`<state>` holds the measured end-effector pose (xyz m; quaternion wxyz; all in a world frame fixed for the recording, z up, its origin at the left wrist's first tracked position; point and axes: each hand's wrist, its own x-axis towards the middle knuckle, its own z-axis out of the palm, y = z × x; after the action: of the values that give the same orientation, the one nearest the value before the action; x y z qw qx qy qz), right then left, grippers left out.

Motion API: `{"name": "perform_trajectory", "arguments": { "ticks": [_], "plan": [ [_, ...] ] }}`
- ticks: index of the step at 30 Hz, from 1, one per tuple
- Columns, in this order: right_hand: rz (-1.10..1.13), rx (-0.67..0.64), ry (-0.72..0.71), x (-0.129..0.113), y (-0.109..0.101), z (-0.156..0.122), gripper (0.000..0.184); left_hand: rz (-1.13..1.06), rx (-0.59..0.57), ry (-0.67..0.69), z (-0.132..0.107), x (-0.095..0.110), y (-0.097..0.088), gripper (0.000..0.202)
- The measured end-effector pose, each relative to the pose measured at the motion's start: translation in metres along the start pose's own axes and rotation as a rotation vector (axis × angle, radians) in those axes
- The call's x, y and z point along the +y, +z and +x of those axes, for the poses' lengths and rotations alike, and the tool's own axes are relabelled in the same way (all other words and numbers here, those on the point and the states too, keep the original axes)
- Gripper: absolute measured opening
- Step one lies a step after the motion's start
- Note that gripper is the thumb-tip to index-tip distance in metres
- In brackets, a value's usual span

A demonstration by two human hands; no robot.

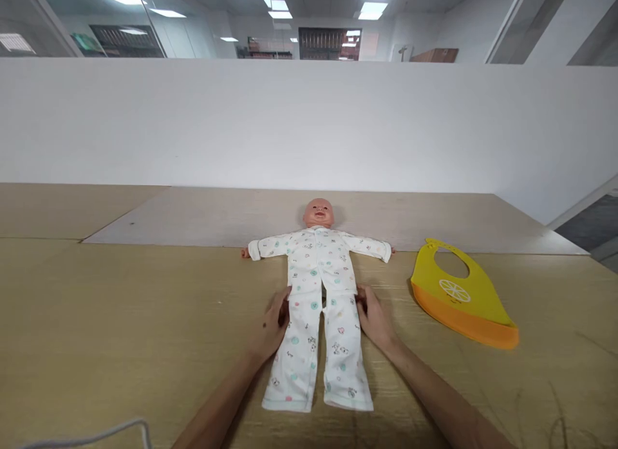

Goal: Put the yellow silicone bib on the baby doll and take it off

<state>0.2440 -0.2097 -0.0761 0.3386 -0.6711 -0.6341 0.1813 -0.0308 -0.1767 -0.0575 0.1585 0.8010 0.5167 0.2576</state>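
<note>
A baby doll [318, 212] lies on its back with its arms spread wide and its head toward the wall. It wears a white pajama top [313, 259] and white pajama pants [299, 352], both printed with small coloured figures. At the doll's left-of-picture hip, my left hand [275, 325] curls its fingers against the edge of the pajamas. On the opposite hip my right hand [375, 317] does the same, fingertips at the seam where top and pants meet. Parts of both hands' fingers are hidden by the cloth. The pant legs lie flat, with no feet showing.
A yellow bib [476, 288] with an orange pocket lies to the right on the wooden table [145, 320]. A grey cable [116, 428] shows at the lower left. Behind the table stands a white wall [290, 124] with glass above it.
</note>
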Motion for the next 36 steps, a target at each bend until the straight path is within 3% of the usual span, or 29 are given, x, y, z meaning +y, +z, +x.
{"name": "perform_trajectory", "arguments": {
  "ticks": [3, 8, 12, 15, 19, 26, 31, 33, 36],
  "plan": [
    [0.014, -0.008, 0.020, 0.000, -0.003, -0.007, 0.038, -0.059, -0.014, 0.203, -0.030, -0.007, -0.007, 0.066],
    [0.065, -0.027, 0.046, -0.004, -0.005, -0.004, 0.037, 0.141, 0.022, 0.518, -0.060, 0.002, -0.011, 0.078],
    [0.088, -0.031, 0.025, -0.007, -0.007, -0.004, 0.034, 0.259, 0.047, 0.654, -0.058, 0.027, -0.010, 0.057],
    [0.078, -0.020, 0.003, -0.005, -0.007, -0.004, 0.033, 0.243, 0.046, 0.666, -0.055, 0.037, -0.008, 0.042],
    [0.091, -0.009, -0.017, -0.003, -0.006, -0.003, 0.030, 0.177, 0.054, 0.606, -0.060, 0.027, -0.006, 0.050],
    [0.095, -0.031, -0.021, 0.000, -0.006, -0.002, 0.031, 0.153, 0.063, 0.417, -0.060, -0.018, -0.019, 0.065],
    [0.133, -0.007, -0.031, 0.008, -0.007, 0.001, 0.028, -0.034, 0.354, 0.110, -0.008, -0.031, -0.009, 0.036],
    [0.171, 0.014, -0.034, 0.011, -0.008, 0.003, 0.026, -0.139, 0.396, -0.045, 0.023, -0.033, 0.001, 0.024],
    [0.199, 0.044, -0.046, 0.017, -0.008, 0.006, 0.023, -0.195, 0.390, -0.168, 0.061, -0.039, 0.016, 0.013]
  ]
}}
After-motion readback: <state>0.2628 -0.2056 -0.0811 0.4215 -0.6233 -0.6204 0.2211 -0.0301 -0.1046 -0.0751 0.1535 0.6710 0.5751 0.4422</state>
